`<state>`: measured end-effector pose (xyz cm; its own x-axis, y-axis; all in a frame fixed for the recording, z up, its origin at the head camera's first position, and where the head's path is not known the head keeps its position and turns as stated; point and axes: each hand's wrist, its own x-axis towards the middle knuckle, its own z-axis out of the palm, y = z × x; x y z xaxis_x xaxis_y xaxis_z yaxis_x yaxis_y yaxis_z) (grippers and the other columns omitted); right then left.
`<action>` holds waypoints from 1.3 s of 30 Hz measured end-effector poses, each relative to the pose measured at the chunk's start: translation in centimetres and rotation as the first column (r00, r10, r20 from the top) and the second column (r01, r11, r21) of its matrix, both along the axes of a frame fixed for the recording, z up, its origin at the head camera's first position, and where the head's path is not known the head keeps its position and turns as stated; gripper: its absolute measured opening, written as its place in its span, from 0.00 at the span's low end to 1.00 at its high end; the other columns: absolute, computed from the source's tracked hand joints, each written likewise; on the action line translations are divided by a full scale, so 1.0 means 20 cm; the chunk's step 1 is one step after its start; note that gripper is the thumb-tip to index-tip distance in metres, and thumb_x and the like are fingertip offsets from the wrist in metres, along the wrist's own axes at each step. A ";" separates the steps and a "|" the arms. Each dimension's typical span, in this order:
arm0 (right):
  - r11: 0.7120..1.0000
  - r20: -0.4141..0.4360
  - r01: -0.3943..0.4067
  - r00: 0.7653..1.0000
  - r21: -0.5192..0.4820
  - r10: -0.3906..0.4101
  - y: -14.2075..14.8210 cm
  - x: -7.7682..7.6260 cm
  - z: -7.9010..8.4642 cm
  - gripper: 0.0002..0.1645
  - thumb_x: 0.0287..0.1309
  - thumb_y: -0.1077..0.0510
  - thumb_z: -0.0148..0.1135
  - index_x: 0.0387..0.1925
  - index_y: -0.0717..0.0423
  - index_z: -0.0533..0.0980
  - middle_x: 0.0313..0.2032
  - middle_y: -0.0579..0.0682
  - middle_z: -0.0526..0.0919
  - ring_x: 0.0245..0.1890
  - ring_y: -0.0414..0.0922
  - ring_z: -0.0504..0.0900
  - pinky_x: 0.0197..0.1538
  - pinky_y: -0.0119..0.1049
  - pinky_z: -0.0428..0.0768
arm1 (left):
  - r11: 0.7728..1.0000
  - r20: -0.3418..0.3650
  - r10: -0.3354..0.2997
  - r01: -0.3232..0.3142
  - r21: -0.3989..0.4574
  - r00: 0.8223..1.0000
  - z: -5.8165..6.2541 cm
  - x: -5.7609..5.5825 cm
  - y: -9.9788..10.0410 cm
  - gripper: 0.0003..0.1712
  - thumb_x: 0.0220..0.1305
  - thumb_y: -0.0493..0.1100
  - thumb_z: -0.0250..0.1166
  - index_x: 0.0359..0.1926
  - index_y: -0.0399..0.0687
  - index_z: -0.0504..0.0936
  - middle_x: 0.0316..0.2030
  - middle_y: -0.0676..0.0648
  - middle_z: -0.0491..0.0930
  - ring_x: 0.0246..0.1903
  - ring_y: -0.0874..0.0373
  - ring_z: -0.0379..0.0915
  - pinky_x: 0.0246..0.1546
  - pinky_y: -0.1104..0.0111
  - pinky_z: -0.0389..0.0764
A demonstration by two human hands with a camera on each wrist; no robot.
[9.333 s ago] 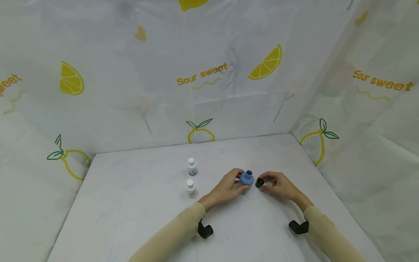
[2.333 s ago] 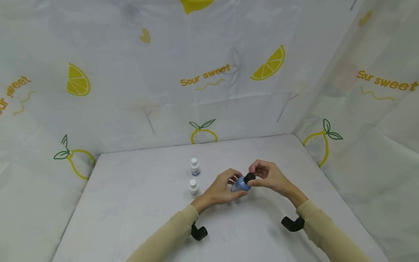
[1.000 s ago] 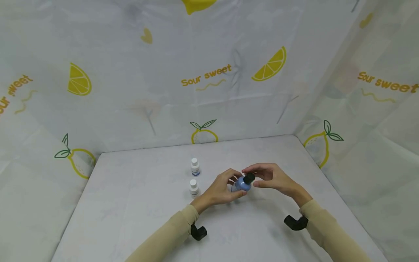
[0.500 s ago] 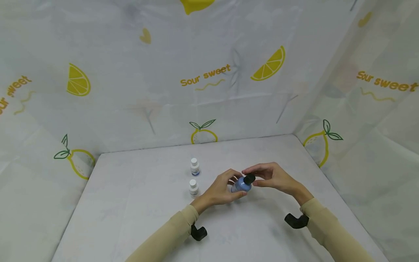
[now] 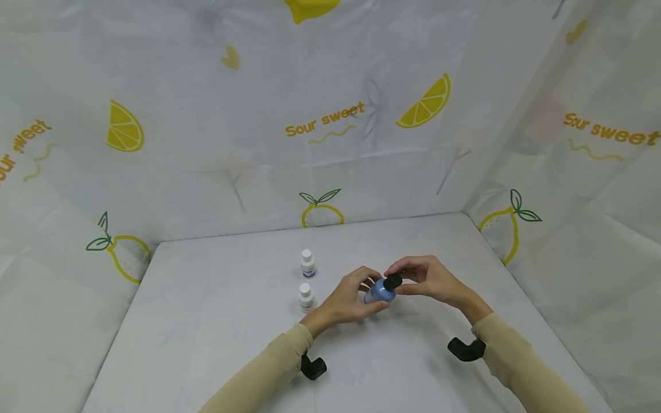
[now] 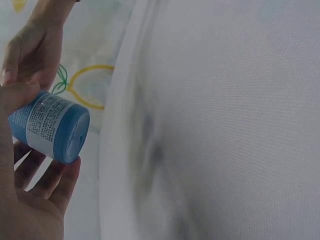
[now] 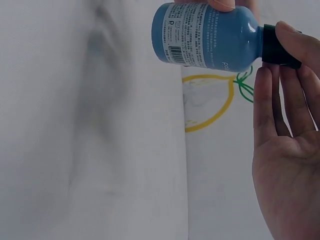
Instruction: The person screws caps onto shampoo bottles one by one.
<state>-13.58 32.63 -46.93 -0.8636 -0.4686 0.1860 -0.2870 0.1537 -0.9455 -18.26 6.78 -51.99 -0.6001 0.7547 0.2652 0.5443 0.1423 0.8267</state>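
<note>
A small blue bottle (image 7: 240,35) with a white printed label is held tilted above the table by my left hand (image 5: 351,295). The thumb lies along one side and the fingers curl under the other; its base (image 6: 77,135) faces the left wrist camera. On the bottle's neck sits a black cap (image 7: 281,46), which points up and to the right in the head view. My right hand (image 5: 431,281) pinches that cap between thumb and fingers.
Two small white bottles stand upright left of my hands, one farther back (image 5: 307,265) and one nearer (image 5: 306,299). They rest on a white-covered table (image 5: 217,332). A lemon-printed curtain (image 5: 232,115) rises behind and at both sides.
Earlier the bottle was uncapped and my right hand held the cap beside it; now the cap is on the neck. Over the last second my right fingers opened slightly around the cap and closed again.
</note>
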 end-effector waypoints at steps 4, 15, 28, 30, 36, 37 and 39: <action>1.000 -0.019 0.015 1.000 -0.001 -0.015 -0.01 0.00 -0.02 0.22 0.59 0.73 0.75 0.55 0.69 0.81 0.52 0.48 0.89 0.53 0.37 0.89 0.62 0.28 0.86 | 1.000 -0.003 0.004 -0.004 0.007 1.000 -0.01 0.00 0.00 0.29 0.66 0.45 0.77 0.63 0.43 0.79 0.58 0.43 0.82 0.57 0.54 0.82 0.60 0.73 0.86; 0.999 -0.051 0.053 0.997 0.010 -0.052 -0.02 0.00 -0.03 0.19 0.59 0.73 0.76 0.50 0.68 0.79 0.48 0.46 0.85 0.49 0.37 0.87 0.60 0.27 0.86 | 1.000 0.007 0.002 -0.002 0.010 1.000 0.00 0.00 0.00 0.29 0.65 0.46 0.77 0.62 0.42 0.79 0.57 0.43 0.82 0.55 0.53 0.82 0.60 0.73 0.86; 0.991 -0.070 0.129 0.990 0.039 -0.126 -0.05 0.00 -0.03 0.19 0.57 0.71 0.78 0.46 0.64 0.77 0.45 0.47 0.83 0.45 0.37 0.85 0.58 0.26 0.86 | 1.000 -0.006 0.009 -0.009 0.013 1.000 0.00 0.00 0.01 0.29 0.65 0.47 0.77 0.62 0.42 0.80 0.57 0.43 0.83 0.56 0.56 0.82 0.60 0.73 0.86; 0.990 -0.069 0.138 0.988 0.041 -0.135 -0.06 0.00 -0.03 0.20 0.57 0.71 0.79 0.47 0.64 0.77 0.45 0.47 0.82 0.45 0.37 0.85 0.57 0.26 0.86 | 1.000 -0.003 0.008 -0.008 0.013 1.000 0.00 0.00 0.01 0.29 0.65 0.47 0.77 0.62 0.42 0.80 0.57 0.43 0.83 0.56 0.55 0.83 0.59 0.73 0.86; 0.987 -0.066 0.151 0.987 0.047 -0.148 -0.07 0.01 -0.03 0.21 0.56 0.71 0.79 0.47 0.66 0.76 0.44 0.46 0.81 0.43 0.36 0.84 0.57 0.24 0.85 | 1.000 -0.008 0.009 -0.009 0.012 1.000 0.00 0.00 0.01 0.29 0.65 0.46 0.77 0.62 0.42 0.79 0.57 0.43 0.83 0.56 0.55 0.83 0.59 0.73 0.86; 0.987 -0.066 0.151 0.987 0.048 -0.148 -0.07 0.01 -0.03 0.22 0.56 0.71 0.79 0.47 0.67 0.76 0.44 0.46 0.81 0.43 0.36 0.84 0.57 0.24 0.85 | 1.000 -0.009 0.010 -0.010 0.012 1.000 0.00 0.00 0.01 0.29 0.65 0.46 0.77 0.62 0.42 0.80 0.57 0.43 0.83 0.56 0.55 0.83 0.60 0.73 0.86; 0.988 -0.068 0.149 0.987 0.048 -0.146 -0.08 0.01 -0.03 0.22 0.56 0.71 0.79 0.47 0.69 0.76 0.44 0.46 0.80 0.43 0.36 0.83 0.57 0.24 0.84 | 1.000 -0.008 0.011 -0.011 0.011 1.000 0.00 0.00 0.01 0.28 0.65 0.46 0.77 0.62 0.43 0.80 0.57 0.44 0.83 0.56 0.56 0.83 0.60 0.73 0.86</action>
<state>-13.45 31.10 -47.59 -0.9110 -0.3479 0.2216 -0.3173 0.2479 -0.9153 -18.17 6.88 -52.01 -0.6063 0.7448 0.2786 0.5494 0.1391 0.8239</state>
